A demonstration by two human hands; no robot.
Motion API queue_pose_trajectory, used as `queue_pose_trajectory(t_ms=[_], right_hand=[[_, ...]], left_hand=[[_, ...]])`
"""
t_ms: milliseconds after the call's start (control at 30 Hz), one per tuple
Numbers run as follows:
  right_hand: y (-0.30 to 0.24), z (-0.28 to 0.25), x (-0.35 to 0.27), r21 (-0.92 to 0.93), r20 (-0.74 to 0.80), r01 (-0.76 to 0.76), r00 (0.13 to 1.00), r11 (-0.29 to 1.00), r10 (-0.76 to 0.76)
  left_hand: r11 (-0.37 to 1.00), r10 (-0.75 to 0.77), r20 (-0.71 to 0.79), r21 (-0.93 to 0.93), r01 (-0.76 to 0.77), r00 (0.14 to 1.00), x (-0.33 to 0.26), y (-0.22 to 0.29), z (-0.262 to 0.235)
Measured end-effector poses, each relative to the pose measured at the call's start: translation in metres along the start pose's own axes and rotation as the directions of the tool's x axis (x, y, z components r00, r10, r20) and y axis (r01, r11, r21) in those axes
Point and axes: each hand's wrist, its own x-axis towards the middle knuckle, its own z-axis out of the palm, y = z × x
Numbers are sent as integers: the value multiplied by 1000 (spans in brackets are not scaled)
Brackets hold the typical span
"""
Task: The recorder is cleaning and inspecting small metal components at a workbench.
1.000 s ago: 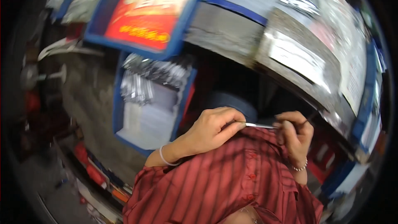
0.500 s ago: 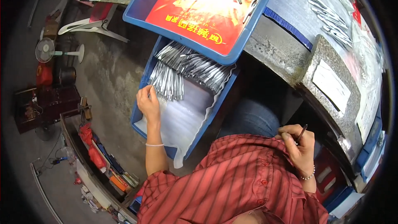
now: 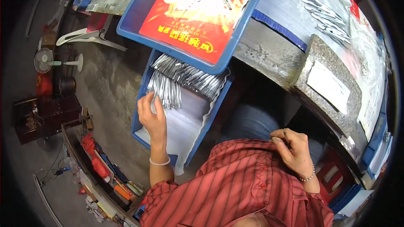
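Observation:
My left hand (image 3: 152, 117) is over the left side of the lower blue bin (image 3: 135, 122). Its fingers are apart, and nothing shows between them. Just beyond its fingertips lies a bundle of slim silvery metal pieces (image 3: 165, 92), side by side. Behind it, a longer row of similar metal pieces (image 3: 189, 75) spans the bin, partly hidden under the upper bin. A translucent plastic sheet (image 3: 179, 126) lines the near part. Close to the striped shirt front, my right hand (image 3: 296, 151) is closed, thumb against fingers. Something small and dark shows at its fingers, too indistinct to name.
An upper blue bin (image 3: 168, 50) with a red printed sheet and loose metal pieces overhangs the lower one. To the right, a worn workbench (image 3: 269, 50) carries more metal pieces (image 3: 326, 19) and a stone block (image 3: 309, 67) with paper. A fan (image 3: 44, 61) stands far left.
My left hand has drawn slightly back, its thumb and fingers spreading apart. My right hand has shifted a little left, and the dark stick-like thing at its fingers shows less. The whole view has shifted slightly.

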Motion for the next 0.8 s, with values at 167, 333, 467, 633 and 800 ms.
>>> queue_pose_trajectory(t_ms=[167, 333, 467, 633, 800], right_hand=[[5, -16, -10, 0, -14, 55, 998, 998, -55], [21, -21, -26, 89, -12, 55, 998, 995, -54], [44, -25, -43, 48, -1, 54, 999, 997, -54], [76, -22, -74, 91, -84, -30, 996, 995, 37], [92, -17, -88, 120, -96, -34, 994, 992, 45]], left_hand=[[969, 54, 25, -241, -47, 998, 12, 70, -9], [788, 428, 150, -545, -286, 891, 15, 185, -17], [570, 661, 162, -743, -351, 733, 51, 276, 19], [521, 693, 135, -772, -363, 709, 113, 362, 115], [602, 724, 200, -652, -462, 661, 174, 415, 223]])
